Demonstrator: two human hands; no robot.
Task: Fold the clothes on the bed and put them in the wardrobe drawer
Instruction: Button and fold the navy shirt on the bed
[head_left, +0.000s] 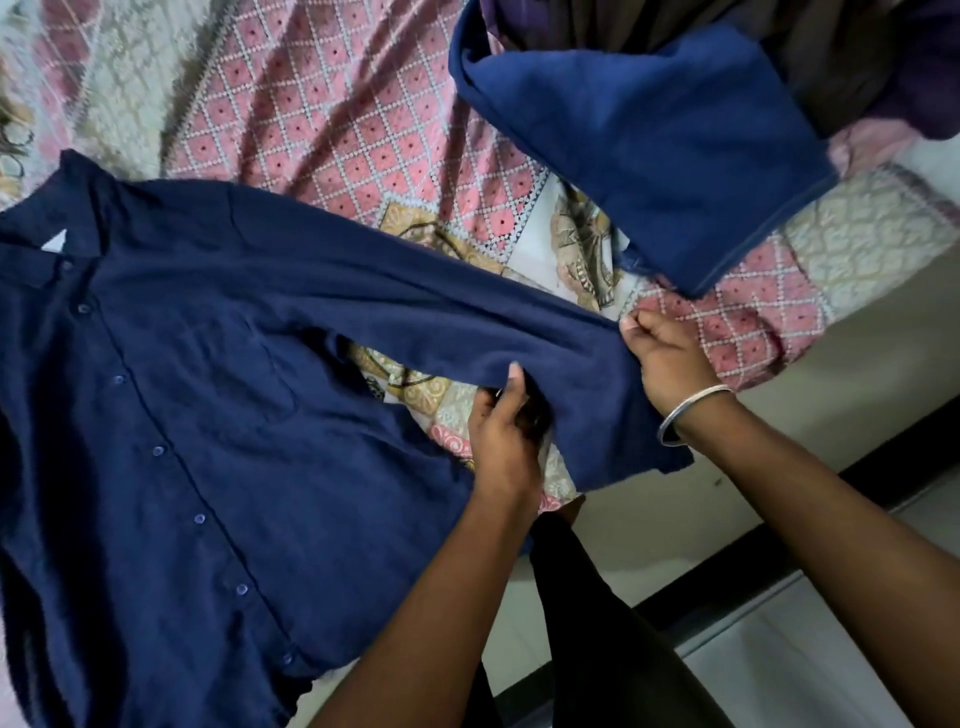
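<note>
A navy button-up shirt (197, 415) lies spread front-up on the patterned bedspread (332, 114), collar at the left. One long sleeve (441, 322) stretches out to the right. My left hand (506, 431) pinches the sleeve's lower edge near the cuff, thumb on top. At the sleeve's upper edge, my right hand (670, 358), with a metal bangle on the wrist, grips the fabric. A folded blue garment (649, 150) lies at the upper right of the bed. The wardrobe drawer is out of view.
Dark brown and purple clothes (831, 57) are heaped at the top right behind the blue garment. The bed's edge (810, 384) runs diagonally at the right, with a light tiled floor (810, 654) and a dark strip below it.
</note>
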